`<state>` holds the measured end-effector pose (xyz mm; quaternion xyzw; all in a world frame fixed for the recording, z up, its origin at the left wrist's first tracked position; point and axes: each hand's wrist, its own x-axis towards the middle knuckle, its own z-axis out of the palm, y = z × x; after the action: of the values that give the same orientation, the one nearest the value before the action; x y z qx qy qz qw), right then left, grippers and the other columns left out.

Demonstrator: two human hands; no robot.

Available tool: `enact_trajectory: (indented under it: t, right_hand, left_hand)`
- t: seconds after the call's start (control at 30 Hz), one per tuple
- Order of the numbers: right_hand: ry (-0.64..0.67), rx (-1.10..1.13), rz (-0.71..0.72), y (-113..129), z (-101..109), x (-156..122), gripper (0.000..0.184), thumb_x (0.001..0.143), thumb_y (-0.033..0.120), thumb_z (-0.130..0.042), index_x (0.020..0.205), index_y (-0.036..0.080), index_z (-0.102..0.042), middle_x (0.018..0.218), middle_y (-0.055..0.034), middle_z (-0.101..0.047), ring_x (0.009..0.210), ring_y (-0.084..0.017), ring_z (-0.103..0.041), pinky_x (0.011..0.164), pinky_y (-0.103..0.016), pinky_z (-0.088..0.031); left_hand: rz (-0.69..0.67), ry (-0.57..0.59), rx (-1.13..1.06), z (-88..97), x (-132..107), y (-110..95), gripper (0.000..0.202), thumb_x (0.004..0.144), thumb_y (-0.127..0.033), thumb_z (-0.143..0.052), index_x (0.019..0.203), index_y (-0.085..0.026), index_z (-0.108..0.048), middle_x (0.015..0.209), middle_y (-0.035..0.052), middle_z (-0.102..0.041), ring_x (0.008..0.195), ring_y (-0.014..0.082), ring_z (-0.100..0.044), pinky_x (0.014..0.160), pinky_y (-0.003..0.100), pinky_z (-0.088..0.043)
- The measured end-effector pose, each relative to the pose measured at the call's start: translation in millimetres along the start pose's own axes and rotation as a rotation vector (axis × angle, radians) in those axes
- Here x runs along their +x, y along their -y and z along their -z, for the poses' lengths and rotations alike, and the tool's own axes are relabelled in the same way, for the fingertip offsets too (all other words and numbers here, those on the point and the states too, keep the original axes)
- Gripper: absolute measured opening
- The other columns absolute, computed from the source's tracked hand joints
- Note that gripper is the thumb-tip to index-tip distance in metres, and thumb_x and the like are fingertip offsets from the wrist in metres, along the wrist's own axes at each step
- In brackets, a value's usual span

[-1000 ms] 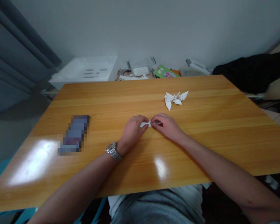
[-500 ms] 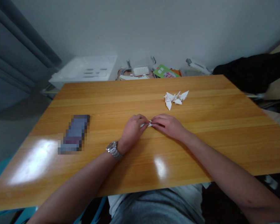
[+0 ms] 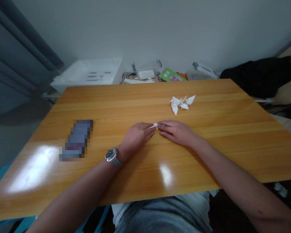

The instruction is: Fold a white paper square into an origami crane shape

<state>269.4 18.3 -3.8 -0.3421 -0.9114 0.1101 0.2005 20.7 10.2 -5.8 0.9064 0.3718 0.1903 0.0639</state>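
A small folded piece of white paper (image 3: 155, 125) lies on the wooden table (image 3: 208, 142), mostly hidden under my fingers. My left hand (image 3: 135, 137), with a metal watch (image 3: 111, 156) on its wrist, lies flat with its fingertips pressing the paper's left end. My right hand (image 3: 177, 132) lies flat too, fingers stretched out onto the paper's right end. Both hands meet at the table's middle. A finished white paper crane (image 3: 181, 102) rests farther back, right of centre, apart from both hands.
A blurred dark flat object (image 3: 77, 139) lies on the table's left side. Behind the far edge sit a white box (image 3: 89, 72), cables, a green card (image 3: 171, 75) and a black cloth (image 3: 257, 76). A grey curtain (image 3: 12, 55) hangs at the left.
My fingers have flattened from a curled pinch to lying stretched over the paper. My left wrist has rolled so that the watch face shows.
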Motion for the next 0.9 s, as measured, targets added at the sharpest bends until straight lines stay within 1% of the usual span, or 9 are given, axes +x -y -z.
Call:
enact_trajectory:
  t: [0.13, 0.27, 0.4, 0.5, 0.67, 0.83, 0.9]
  right_hand:
    - [0.007, 0.005, -0.004, -0.9, 0.7, -1.7, 0.032, 0.101, 0.026, -0.06, 0.131, 0.022, -0.071, 0.138, -0.0132, -0.068, 0.124, -0.029, -0.066, 0.108, -0.05, -0.054]
    - [0.03, -0.018, 0.009, -0.4, 0.7, -3.7, 0.034, 0.102, 0.028, -0.059, 0.135, 0.023, -0.068, 0.141, -0.0118, -0.066, 0.128, -0.029, -0.064, 0.11, -0.049, -0.053]
    - [0.012, -0.026, 0.002, 3.7, -0.4, -5.2, 0.033, 0.101, 0.027, -0.06, 0.133, 0.022, -0.069, 0.143, -0.0128, -0.064, 0.131, -0.03, -0.062, 0.111, -0.051, -0.051]
    - [0.012, -0.052, -0.016, 7.9, -0.9, -5.5, 0.032, 0.103, 0.024, -0.055, 0.13, 0.021, -0.071, 0.144, -0.0136, -0.063, 0.131, -0.03, -0.061, 0.111, -0.052, -0.052]
    - [0.009, -0.119, -0.014, 10.1, -1.5, -6.4, 0.032, 0.104, 0.024, -0.052, 0.13, 0.02, -0.071, 0.143, -0.0127, -0.064, 0.131, -0.029, -0.061, 0.111, -0.05, -0.052]
    - [-0.014, -0.124, -0.006, 2.8, -2.8, -7.8, 0.032, 0.104, 0.024, -0.053, 0.13, 0.019, -0.071, 0.142, -0.0121, -0.066, 0.131, -0.029, -0.062, 0.112, -0.05, -0.052]
    - [0.004, -0.122, 0.039, -3.5, -3.1, -8.7, 0.033, 0.105, 0.023, -0.051, 0.132, 0.019, -0.069, 0.143, -0.0114, -0.064, 0.133, -0.027, -0.061, 0.114, -0.049, -0.05]
  left_hand:
    - [-0.014, 0.015, 0.073, 1.8, -4.4, -3.2, 0.031, 0.107, -0.031, -0.048, 0.13, -0.022, -0.066, 0.131, 0.0092, -0.07, 0.112, 0.0242, -0.067, 0.099, 0.041, -0.051]
    - [0.008, 0.02, 0.109, 2.1, -4.0, -8.1, 0.031, 0.107, -0.028, -0.047, 0.131, -0.022, -0.065, 0.131, 0.0089, -0.069, 0.113, 0.0249, -0.067, 0.098, 0.041, -0.05]
    - [0.019, 0.024, 0.113, 2.3, -3.6, -9.2, 0.032, 0.107, -0.029, -0.046, 0.133, -0.023, -0.064, 0.132, 0.009, -0.069, 0.113, 0.0248, -0.066, 0.097, 0.041, -0.049]
    - [-0.003, 0.042, 0.101, 3.4, -5.6, -3.3, 0.033, 0.107, -0.029, -0.046, 0.134, -0.023, -0.063, 0.134, 0.009, -0.068, 0.116, 0.024, -0.066, 0.099, 0.04, -0.048]
    - [-0.108, 0.167, 0.109, 8.4, -12.8, 11.4, 0.035, 0.107, -0.024, -0.043, 0.138, -0.021, -0.06, 0.147, 0.0096, -0.061, 0.13, 0.0221, -0.061, 0.106, 0.039, -0.043]
    - [-0.094, 0.203, 0.118, 10.1, -17.3, 16.5, 0.038, 0.108, -0.025, -0.042, 0.142, -0.023, -0.058, 0.153, 0.0081, -0.055, 0.137, 0.0226, -0.055, 0.115, 0.043, -0.038]
    - [-0.092, 0.215, 0.119, 9.2, -17.8, 17.8, 0.038, 0.108, -0.026, -0.04, 0.143, -0.023, -0.057, 0.154, 0.008, -0.054, 0.139, 0.0225, -0.054, 0.116, 0.043, -0.037]
